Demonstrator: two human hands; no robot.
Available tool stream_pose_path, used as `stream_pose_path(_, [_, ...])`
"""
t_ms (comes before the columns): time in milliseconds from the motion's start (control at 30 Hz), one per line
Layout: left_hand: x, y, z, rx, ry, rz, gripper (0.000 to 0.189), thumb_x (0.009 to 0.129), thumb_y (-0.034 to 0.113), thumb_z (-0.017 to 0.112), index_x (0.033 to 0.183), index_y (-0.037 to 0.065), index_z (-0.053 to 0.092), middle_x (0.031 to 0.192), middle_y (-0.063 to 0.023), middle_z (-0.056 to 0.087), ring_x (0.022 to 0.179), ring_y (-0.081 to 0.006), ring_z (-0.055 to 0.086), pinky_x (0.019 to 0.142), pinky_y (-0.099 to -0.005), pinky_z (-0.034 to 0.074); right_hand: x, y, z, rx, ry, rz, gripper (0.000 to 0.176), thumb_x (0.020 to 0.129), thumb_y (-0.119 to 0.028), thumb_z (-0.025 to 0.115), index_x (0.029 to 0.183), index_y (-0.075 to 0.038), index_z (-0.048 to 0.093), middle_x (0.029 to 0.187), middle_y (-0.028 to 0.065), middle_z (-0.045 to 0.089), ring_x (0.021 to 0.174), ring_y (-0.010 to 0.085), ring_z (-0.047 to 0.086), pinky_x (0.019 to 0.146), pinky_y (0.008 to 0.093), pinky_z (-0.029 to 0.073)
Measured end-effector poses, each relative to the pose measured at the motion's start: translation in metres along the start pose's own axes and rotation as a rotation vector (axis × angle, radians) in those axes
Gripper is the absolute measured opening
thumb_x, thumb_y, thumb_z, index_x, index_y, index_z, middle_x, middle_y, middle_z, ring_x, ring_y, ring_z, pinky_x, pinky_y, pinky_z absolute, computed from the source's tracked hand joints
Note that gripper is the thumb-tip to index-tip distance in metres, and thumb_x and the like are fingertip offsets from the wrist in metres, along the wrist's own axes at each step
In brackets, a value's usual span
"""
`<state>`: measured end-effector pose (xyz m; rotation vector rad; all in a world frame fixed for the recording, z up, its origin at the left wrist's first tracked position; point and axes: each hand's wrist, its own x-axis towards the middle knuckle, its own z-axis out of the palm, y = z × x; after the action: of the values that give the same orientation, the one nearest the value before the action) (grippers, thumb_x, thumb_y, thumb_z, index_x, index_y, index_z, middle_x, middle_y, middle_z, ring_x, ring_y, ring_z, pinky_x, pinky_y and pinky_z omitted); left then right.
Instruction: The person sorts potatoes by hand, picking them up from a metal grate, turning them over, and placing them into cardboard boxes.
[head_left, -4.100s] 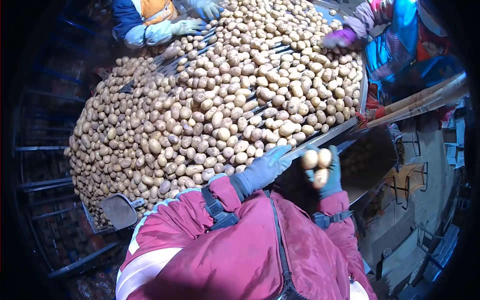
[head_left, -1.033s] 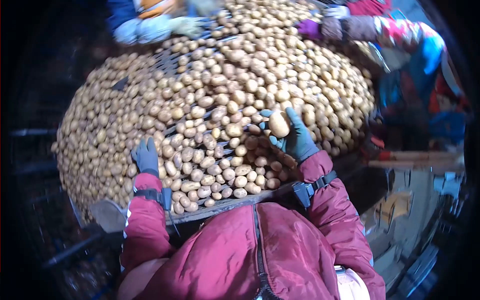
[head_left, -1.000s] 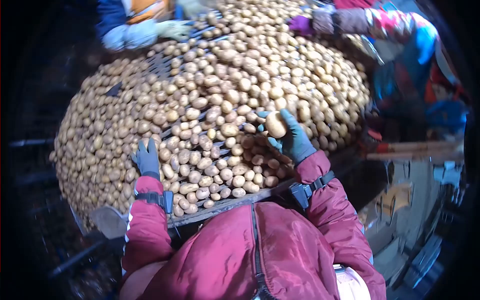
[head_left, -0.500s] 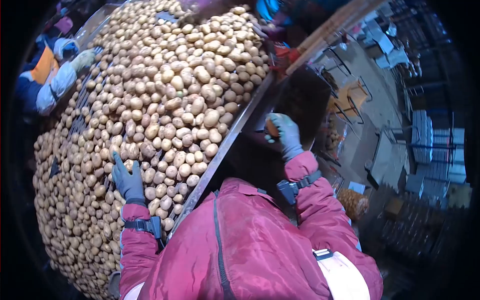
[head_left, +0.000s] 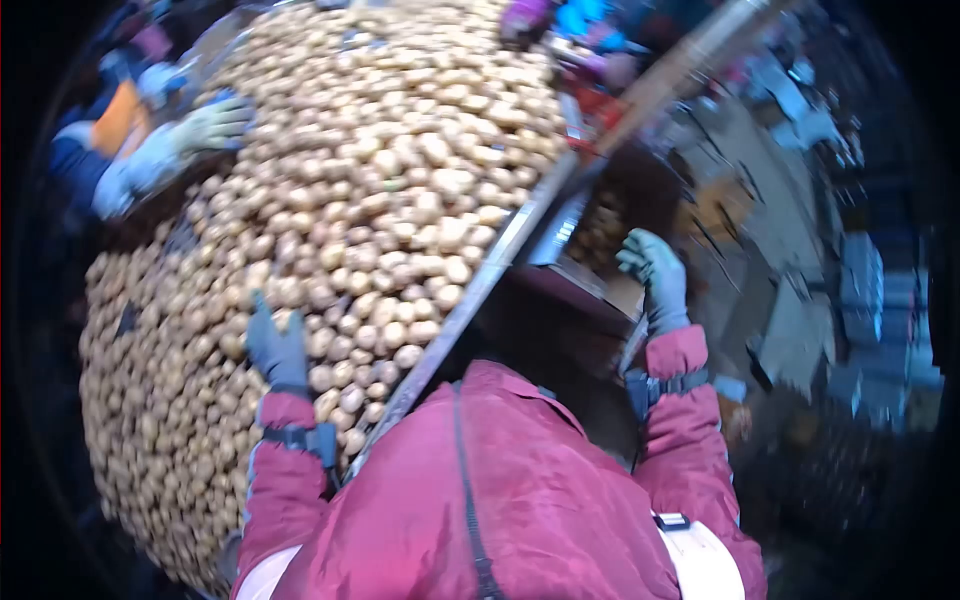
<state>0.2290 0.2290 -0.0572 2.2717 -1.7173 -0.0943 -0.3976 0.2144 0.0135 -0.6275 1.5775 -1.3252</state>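
Note:
A broad heap of potatoes (head_left: pixel 350 240) fills the sorting table on my left and ahead. My left hand (head_left: pixel 277 345), in a grey-green glove, rests on the potatoes near the table's metal edge (head_left: pixel 455 310). Its fingers are spread and grip nothing. Past that edge, on the right, my right hand (head_left: pixel 657 272) is raised in a matching glove. Its fingers are loosely bent and apart, with no potato visible in them. Beside it, a dark opening below table level shows some potatoes (head_left: pixel 600 230) lower down. Motion blurs the view.
Across the heap at left, a co-worker's gloved hand (head_left: pixel 212 125) reaches over the potatoes. Another person in purple and blue is at the top. A wooden beam (head_left: pixel 690 65) slants across the upper right. Chairs and stacked crates stand on the floor beyond.
My right hand has moved right and no longer shows the brownish potato it held. My left hand stays on the heap. The co-worker's hand reaches further in, and the view has shifted.

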Motion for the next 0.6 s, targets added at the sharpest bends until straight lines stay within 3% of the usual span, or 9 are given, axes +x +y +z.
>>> stream_pose_path(33, [0.007, 0.005, 0.003, 0.076, -0.101, -0.125, 0.083, 0.083, 0.033, 0.079, 0.154, 0.005, 0.045, 0.107, -0.0234, 0.066, 0.099, -0.0402, 0.062, 0.091, -0.0498, 0.049, -0.007, 0.009, 0.045, 0.011, -0.14, 0.065, 0.037, 0.103, -0.023, 0.062, 0.129, 0.003, 0.065, 0.111, 0.0142, 0.072, 0.092, 0.0216, 0.072, 0.076, 0.0333, 0.057])
stream_pose_path(133, [0.002, 0.023, 0.017, -0.256, 0.262, 0.04, 0.049, 0.08, 0.034, 0.081, 0.113, 0.001, 0.067, 0.111, -0.0213, 0.068, 0.107, -0.0397, 0.063, 0.1, -0.0476, 0.049, -0.026, 0.038, 0.167, 0.003, -0.555, 0.189, 0.039, 0.103, -0.026, 0.062, 0.129, 0.004, 0.065, 0.108, 0.0127, 0.072, 0.084, 0.0193, 0.07, 0.075, 0.0321, 0.057])
stream_pose_path(167, [-0.009, 0.032, 0.012, -0.397, 0.109, -0.044, 0.057, 0.082, 0.036, 0.079, 0.123, 0.001, 0.065, 0.122, -0.022, 0.065, 0.116, -0.0391, 0.059, 0.107, -0.0469, 0.045, -0.035, 0.046, 0.203, 0.05, -0.661, 0.287, 0.039, 0.103, -0.026, 0.062, 0.128, 0.004, 0.065, 0.107, 0.0118, 0.072, 0.082, 0.0178, 0.069, 0.075, 0.0308, 0.057])
stream_pose_path(300, [-0.038, 0.048, -0.009, -0.148, -0.132, -0.001, 0.07, 0.086, 0.039, 0.076, 0.148, 0.015, 0.054, 0.148, -0.0207, 0.051, 0.136, -0.0427, 0.046, 0.116, -0.0531, 0.036, -0.076, 0.052, 0.3, -0.375, -1.107, 0.359, 0.037, 0.104, -0.031, 0.06, 0.128, -0.004, 0.069, 0.109, 0.0036, 0.073, 0.08, 0.0119, 0.068, 0.073, 0.0261, 0.057])
stream_pose_path(367, [-0.053, 0.009, -0.033, 0.05, -0.002, -0.153, 0.068, 0.087, 0.037, 0.075, 0.146, 0.012, 0.055, 0.145, -0.0212, 0.052, 0.135, -0.0426, 0.046, 0.115, -0.0533, 0.037, -0.089, 0.068, 0.326, -0.506, -1.303, 0.478, 0.035, 0.102, -0.031, 0.063, 0.127, -0.007, 0.072, 0.11, 0.0039, 0.074, 0.088, 0.0102, 0.068, 0.075, 0.026, 0.055])
stream_pose_path(433, [-0.078, -0.045, -0.053, 0.094, 0.299, -0.258, 0.06, 0.089, 0.034, 0.073, 0.142, 0.008, 0.058, 0.142, -0.0224, 0.054, 0.135, -0.0429, 0.046, 0.115, -0.0535, 0.037, -0.1, 0.093, 0.337, -0.462, -1.548, 0.127, 0.036, 0.101, -0.031, 0.064, 0.127, -0.006, 0.071, 0.111, 0.0041, 0.074, 0.091, 0.0108, 0.068, 0.078, 0.0266, 0.055])
stream_pose_path(467, [-0.092, -0.065, -0.046, 0.104, 0.298, -0.274, 0.06, 0.089, 0.034, 0.073, 0.142, 0.008, 0.058, 0.142, -0.0224, 0.054, 0.135, -0.0429, 0.046, 0.115, -0.0535, 0.037, -0.107, 0.097, 0.343, -0.436, -1.623, 0.008, 0.037, 0.101, -0.031, 0.065, 0.127, -0.006, 0.071, 0.111, 0.0042, 0.074, 0.092, 0.011, 0.068, 0.08, 0.0267, 0.055])
stream_pose_path(533, [-0.116, -0.085, -0.034, 0.675, 0.257, -0.059, 0.057, 0.091, 0.039, 0.071, 0.138, 0.007, 0.062, 0.142, -0.0227, 0.054, 0.136, -0.0462, 0.043, 0.117, -0.0548, 0.033, -0.12, 0.066, 0.355, -0.513, -1.744, 0.016, 0.037, 0.101, -0.031, 0.065, 0.127, -0.005, 0.071, 0.112, 0.0042, 0.074, 0.094, 0.0118, 0.068, 0.083, 0.0276, 0.055])
stream_pose_path(600, [-0.107, -0.044, -0.034, 0.221, 0.217, -0.422, 0.056, 0.094, 0.044, 0.067, 0.136, 0.007, 0.064, 0.143, -0.0221, 0.054, 0.136, -0.0488, 0.041, 0.117, -0.0561, 0.032, -0.119, 0.07, 0.36, -0.59, -1.79, -0.001, 0.038, 0.101, -0.032, 0.065, 0.127, -0.004, 0.071, 0.113, 0.0043, 0.074, 0.095, 0.0123, 0.068, 0.085, 0.028, 0.055])
